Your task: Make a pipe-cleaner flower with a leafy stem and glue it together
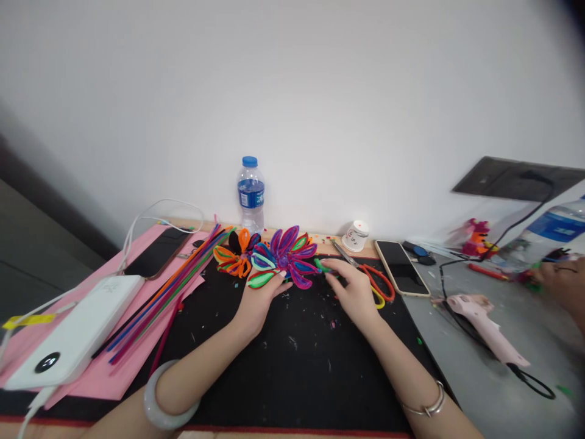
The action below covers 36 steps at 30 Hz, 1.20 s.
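A purple and magenta pipe-cleaner flower (284,261) faces me above the black mat (292,366), with green, mint and blue petals at its left. My left hand (260,300) is closed on the flower from below, its thumb near the green petals. My right hand (351,289) pinches a small green piece (321,266) at the flower's right edge; whether the two are joined is unclear. An orange and black flower (237,253) lies just behind and left of the purple one.
Colored pipe cleaners (169,292), a white power bank (75,332) and a dark phone (158,251) lie left on pink paper. Behind stand a water bottle (251,195) and paper cup (355,236). Right are scissors (377,281), another phone (402,268), a glue gun (487,326) and another person's hand.
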Tool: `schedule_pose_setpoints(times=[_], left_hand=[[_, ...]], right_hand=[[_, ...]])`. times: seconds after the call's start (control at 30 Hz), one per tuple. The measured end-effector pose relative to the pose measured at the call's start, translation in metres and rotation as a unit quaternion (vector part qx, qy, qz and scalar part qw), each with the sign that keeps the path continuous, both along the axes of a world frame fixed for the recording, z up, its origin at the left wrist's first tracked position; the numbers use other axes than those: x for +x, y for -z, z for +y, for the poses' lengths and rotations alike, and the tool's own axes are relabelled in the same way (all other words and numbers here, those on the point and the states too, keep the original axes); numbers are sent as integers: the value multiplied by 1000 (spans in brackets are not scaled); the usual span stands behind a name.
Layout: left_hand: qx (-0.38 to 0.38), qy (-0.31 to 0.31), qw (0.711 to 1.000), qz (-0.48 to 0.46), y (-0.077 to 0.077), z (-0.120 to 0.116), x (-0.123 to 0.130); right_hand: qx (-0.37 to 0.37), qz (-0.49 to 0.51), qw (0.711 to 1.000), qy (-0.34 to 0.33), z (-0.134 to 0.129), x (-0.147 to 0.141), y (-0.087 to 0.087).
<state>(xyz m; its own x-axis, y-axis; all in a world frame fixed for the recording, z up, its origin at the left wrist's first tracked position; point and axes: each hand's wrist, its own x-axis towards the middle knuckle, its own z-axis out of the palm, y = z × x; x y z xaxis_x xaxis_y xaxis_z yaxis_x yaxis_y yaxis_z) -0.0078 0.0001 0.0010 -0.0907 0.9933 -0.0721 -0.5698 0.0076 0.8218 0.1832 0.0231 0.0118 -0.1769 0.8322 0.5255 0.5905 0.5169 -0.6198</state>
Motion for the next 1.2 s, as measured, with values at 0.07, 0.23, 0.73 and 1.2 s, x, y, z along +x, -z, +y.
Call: schedule_pose_setpoints(times=[0.07,0.23,0.73,1.2], left_hand=[[6,-3,1000,7,0,0,0],[4,-6,1000,7,-4,0,0],[-5,-2,1000,-2,-3,0,0],[-15,5,1000,6,-7,-3,1]], right_hand=[[-22,-27,999,-25,0,-1,0],[-36,6,999,33,-1,5,-5],[-356,366,856,-76,-25,40,-41],[-147,-206,828,500,-58,201,-38]])
